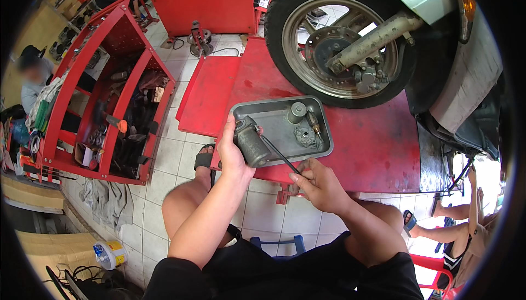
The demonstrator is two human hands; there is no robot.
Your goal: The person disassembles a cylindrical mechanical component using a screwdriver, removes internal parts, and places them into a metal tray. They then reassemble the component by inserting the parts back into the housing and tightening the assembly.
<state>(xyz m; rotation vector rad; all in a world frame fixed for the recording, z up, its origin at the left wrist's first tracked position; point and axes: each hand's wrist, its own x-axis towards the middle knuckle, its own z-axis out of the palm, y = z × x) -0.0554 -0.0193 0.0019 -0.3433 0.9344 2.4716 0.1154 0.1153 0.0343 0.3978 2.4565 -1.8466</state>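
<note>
My left hand (232,152) is closed round a grey, worn metal motor housing (253,145), a cylinder with a lug at its upper end. My right hand (319,185) pinches a thin dark rod (282,158), perhaps a screwdriver. The rod's far end meets the side of the housing near its top; the exact contact is too small to tell. Both hands are at the near edge of a grey metal tray (268,115). In the tray's right half lie a round metal cap (296,112), a small part with a copper-coloured band (314,123) and an irregular metal piece (305,136).
The tray rests on a red lift platform (372,146), beneath a motorcycle's front wheel (339,42). A red tool rack (109,97) stands at left, a red cabinet (205,7) behind. A blue stool (279,242) is below me. Other people sit at far left and lower right.
</note>
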